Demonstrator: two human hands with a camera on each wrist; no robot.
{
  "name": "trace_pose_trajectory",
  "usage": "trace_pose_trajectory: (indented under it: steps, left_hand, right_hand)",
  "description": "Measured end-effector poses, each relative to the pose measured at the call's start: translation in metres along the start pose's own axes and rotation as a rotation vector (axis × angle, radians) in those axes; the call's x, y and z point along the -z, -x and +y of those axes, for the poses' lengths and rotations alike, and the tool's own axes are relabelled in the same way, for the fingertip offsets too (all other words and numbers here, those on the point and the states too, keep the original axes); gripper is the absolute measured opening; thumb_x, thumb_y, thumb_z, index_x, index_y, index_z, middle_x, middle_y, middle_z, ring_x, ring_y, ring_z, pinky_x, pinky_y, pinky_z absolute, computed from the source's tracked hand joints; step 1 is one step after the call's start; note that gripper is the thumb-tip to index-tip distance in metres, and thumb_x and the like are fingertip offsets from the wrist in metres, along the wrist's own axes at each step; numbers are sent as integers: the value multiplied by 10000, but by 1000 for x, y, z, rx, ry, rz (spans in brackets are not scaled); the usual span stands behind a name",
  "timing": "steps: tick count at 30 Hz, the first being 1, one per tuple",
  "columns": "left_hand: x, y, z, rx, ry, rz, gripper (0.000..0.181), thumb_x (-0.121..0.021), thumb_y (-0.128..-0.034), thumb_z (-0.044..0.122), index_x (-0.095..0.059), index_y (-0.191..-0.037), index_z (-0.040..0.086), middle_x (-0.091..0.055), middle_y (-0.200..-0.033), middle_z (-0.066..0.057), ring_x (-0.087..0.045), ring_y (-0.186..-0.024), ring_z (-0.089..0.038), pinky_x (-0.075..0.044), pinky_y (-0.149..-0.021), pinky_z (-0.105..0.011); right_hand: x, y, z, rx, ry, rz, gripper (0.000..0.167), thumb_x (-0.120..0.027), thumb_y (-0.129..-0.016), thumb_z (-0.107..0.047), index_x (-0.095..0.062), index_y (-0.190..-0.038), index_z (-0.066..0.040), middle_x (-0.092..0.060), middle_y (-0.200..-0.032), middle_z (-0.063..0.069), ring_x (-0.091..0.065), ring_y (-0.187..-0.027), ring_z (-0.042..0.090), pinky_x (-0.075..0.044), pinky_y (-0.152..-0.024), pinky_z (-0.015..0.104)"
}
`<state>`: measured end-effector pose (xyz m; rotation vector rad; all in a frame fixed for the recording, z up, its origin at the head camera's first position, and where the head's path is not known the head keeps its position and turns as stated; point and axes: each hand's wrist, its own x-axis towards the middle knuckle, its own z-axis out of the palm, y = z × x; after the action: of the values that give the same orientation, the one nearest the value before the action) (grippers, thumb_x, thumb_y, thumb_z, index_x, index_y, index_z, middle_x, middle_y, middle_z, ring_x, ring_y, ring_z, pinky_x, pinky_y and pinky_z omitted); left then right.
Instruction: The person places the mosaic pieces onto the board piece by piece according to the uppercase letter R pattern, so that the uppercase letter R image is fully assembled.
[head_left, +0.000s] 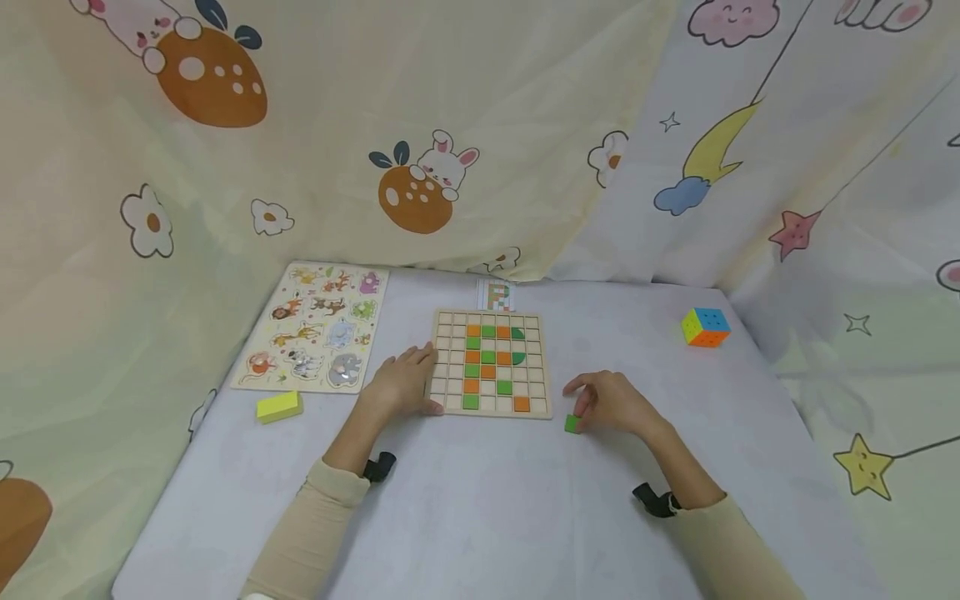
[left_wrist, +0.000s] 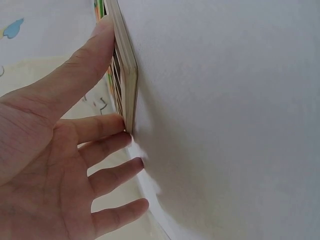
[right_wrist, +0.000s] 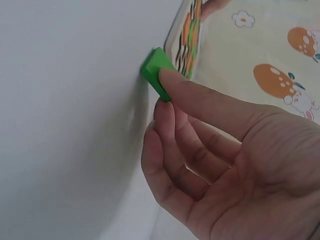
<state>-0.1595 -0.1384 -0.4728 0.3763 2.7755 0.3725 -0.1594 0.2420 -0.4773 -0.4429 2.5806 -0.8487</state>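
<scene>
A wooden grid board (head_left: 455, 400) lies mid-table, with orange and green square tiles and two green rounded pieces in its cells. At its left edge my left hand (head_left: 402, 382) steadies it, fingers extended. In the left wrist view the left thumb (left_wrist: 85, 65) rests along the board's edge (left_wrist: 129, 75), with fingertips touching near the corner. Right of the board, my right hand (head_left: 617, 406) pinches a green square tile (head_left: 572, 424) just above or at the tabletop; contact is unclear. The right wrist view has this green tile (right_wrist: 156, 70) tilted between thumb and fingers.
A small pattern card (head_left: 496, 295) lies behind the board. To the left are an animal puzzle board (head_left: 255, 333) and a yellow block (head_left: 279, 407). A colourful puzzle cube (head_left: 705, 327) sits at the far right. Printed curtains (head_left: 525, 100) enclose the white table (head_left: 480, 517).
</scene>
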Motion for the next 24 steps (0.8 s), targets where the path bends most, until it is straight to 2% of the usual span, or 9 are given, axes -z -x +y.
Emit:
trace_pose_trajectory:
  steps: [6,12,24]
  left_hand:
    - [-1,-1,0,-1,-1,1,1133,-911,-772,446,-311,-1620,-6,-269,-1701,-172,-242,-1567,-398,-241,-1242,-634]
    - [1,1,1,1,6,-3,1132,-908,-774,449,-308,-1623,1,-264,-1704,-167,-235,-1570,-396,-234,-1245,-634]
    - [0,0,0,-1,1,-3,1118,-908,-780,441,-318,-1618,-4,-263,-1703,-173,-243,-1565,-403,-240,-1241,-639]
  right_hand:
    - [14,-12,3,45,-63,5,452,-885,-790,-25,-737,-1216,-49,-730,-810,-9,-668,-743,175,-549,-725,330]
    - [22,-33,6,40,-139,58,431,-891,-808,-94,-753,-1216,-100,-764,-872,-6,-705,-825,188,-542,-786,343]
    - [27,-85,-10,50,-240,136,410,-841,-890,-128,-726,-1279,-76,-787,-971,38,-701,-917,213,-495,-794,333]
